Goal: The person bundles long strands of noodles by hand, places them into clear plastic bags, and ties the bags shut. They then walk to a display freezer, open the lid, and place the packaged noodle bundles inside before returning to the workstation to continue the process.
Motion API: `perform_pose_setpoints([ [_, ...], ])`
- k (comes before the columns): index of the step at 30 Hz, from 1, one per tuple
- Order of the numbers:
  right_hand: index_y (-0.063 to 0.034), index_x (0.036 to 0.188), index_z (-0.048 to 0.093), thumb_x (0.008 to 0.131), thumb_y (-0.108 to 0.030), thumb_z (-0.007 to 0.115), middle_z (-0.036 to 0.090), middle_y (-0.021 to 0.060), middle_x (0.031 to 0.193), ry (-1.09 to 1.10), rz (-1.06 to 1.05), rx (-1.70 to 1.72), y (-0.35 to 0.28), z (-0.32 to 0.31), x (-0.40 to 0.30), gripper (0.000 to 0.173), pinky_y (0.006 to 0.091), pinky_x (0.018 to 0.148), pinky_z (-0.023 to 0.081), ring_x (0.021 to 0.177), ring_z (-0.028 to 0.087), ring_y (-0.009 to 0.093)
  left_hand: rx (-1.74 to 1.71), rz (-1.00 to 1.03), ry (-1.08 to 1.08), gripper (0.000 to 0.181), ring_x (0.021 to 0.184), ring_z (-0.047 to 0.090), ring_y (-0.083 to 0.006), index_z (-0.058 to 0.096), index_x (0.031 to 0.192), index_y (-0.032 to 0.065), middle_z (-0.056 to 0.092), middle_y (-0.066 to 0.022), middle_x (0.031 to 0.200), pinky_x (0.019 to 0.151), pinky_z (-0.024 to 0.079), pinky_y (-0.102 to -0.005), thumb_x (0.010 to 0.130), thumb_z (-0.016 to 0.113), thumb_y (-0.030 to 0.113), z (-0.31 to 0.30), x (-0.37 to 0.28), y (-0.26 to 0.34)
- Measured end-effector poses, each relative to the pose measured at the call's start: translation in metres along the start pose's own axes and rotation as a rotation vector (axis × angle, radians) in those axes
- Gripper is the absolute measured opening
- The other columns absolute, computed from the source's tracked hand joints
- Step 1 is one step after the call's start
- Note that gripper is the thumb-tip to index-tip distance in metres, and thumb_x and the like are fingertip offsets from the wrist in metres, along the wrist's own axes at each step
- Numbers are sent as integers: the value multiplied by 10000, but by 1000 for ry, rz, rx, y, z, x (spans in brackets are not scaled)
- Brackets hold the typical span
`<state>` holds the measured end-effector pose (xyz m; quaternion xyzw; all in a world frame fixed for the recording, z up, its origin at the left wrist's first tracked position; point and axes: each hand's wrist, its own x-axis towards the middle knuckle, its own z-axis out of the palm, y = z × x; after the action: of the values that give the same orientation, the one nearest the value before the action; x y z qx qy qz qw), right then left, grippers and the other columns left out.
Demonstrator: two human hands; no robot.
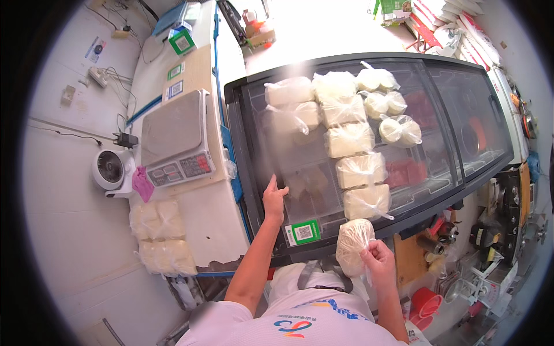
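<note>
Pinched in the fingers of my right hand (379,258) is the gathered neck of a clear plastic bag of noodles (354,244), at the near edge of the glass-topped display freezer (298,153). My left hand (274,203) is empty, its index finger and thumb apart, over the left part of the glass; whether it touches is unclear. Several tied bags of pale blocks (367,201) form a column on the glass. Farther left is a shorter column of similar bags (289,91). Bags with round pale pieces (400,130) lie right of the long column.
On the white counter to the left are a digital scale (173,129), a small fan (110,166), a pink cloth (143,184) and more bagged blocks (162,235). A green printed-code card (302,232) lies on the freezer's front. Red basins (426,302) stand low at right.
</note>
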<state>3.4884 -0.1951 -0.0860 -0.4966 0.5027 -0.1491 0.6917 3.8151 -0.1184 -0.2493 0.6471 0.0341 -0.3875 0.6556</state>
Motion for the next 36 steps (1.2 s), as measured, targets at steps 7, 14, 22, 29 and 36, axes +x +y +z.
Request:
perform_pose_setpoints([
  [7,-48,970,629,990,-106,725,622,-31,764,-60,-18,-85,-34,22,42,114,216,604,451,644,554,37,-74,18,-220,861,1617,172,-311,216,1633,-78,191,-235,1733,1299,157,-386,884,639,-44,47,21,-26],
  [14,-40,983,629,989,-100,723,626,-31,772,-128,-49,-121,-105,46,93,112,205,602,445,648,558,34,-219,68,-484,890,1585,253,-237,244,1647,0,250,-184,1716,1278,217,-339,903,731,12,141,33,-71],
  [22,-30,1004,626,982,-151,724,589,-31,781,-227,-38,-23,-126,102,235,157,235,625,434,697,547,40,-6,624,-358,506,1389,498,-206,474,1520,92,522,-75,1493,1131,431,-377,1060,614,248,215,24,-83],
  [29,-11,986,641,948,-141,721,676,90,828,-49,-68,-547,-51,133,422,157,335,696,512,739,650,185,148,381,-725,499,1328,545,-217,536,1455,50,589,-93,1432,1106,456,-407,1002,697,181,273,64,-169],
  [36,-39,1065,670,914,-142,713,732,257,1091,288,-155,-995,-22,168,548,187,513,936,540,1104,690,447,-176,199,-795,430,1252,585,-214,599,1365,8,643,-104,1357,1045,497,-407,972,724,130,269,59,-164],
])
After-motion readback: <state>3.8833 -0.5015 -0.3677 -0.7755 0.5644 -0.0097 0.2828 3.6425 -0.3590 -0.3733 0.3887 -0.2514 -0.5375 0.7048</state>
